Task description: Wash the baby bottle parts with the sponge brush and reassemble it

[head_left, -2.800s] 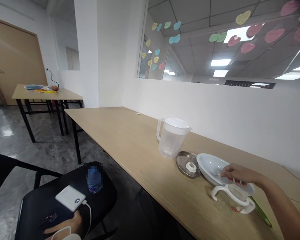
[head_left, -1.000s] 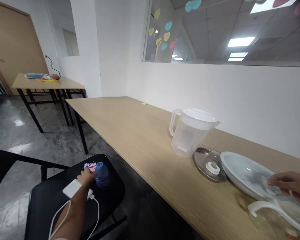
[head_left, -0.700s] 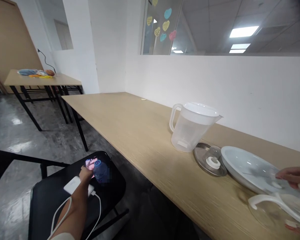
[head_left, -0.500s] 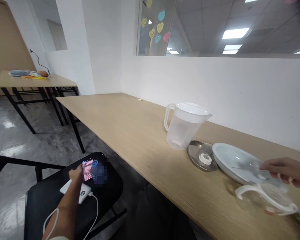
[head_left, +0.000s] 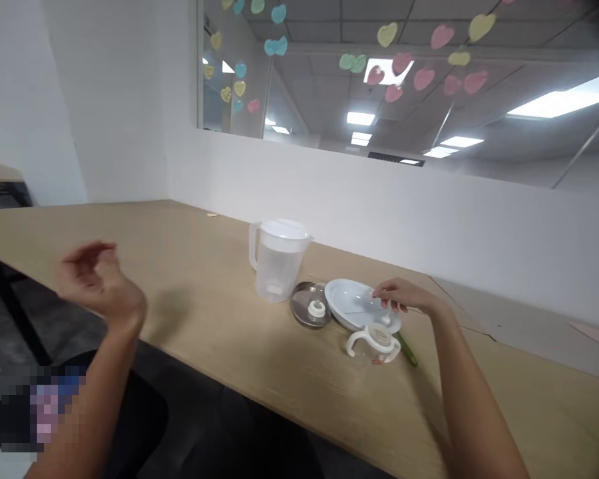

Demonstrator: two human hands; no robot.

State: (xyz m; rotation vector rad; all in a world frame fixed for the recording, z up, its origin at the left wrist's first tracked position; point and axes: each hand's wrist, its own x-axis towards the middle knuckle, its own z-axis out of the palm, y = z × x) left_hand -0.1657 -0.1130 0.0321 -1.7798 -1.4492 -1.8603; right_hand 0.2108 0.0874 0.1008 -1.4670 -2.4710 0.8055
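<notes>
My left hand (head_left: pixel 92 279) is raised over the table's left front edge, blurred, its fingers curled loosely apart with nothing in them. Over the white oval dish (head_left: pixel 349 316), my right hand (head_left: pixel 397 294) has its fingers pinched together on something small and pale that I cannot make out. In front of the dish stands a clear bottle with two white handles (head_left: pixel 378 339). A steel tray (head_left: pixel 302 314) to the left of the dish holds a white ring cap with a teat (head_left: pixel 316 308). A lidded plastic pitcher (head_left: pixel 279 266) stands behind the tray.
Beside the two-handled bottle lies a green stick-like object (head_left: pixel 407 350). The wooden table (head_left: pixel 204 299) runs along a white wall with a window. At the lower left, a black chair (head_left: pixel 144 399) bears a blurred-out item and something white.
My left hand has left the phone on the chair and risen above the table edge. The view has swung right. My right hand stays over the dish.
</notes>
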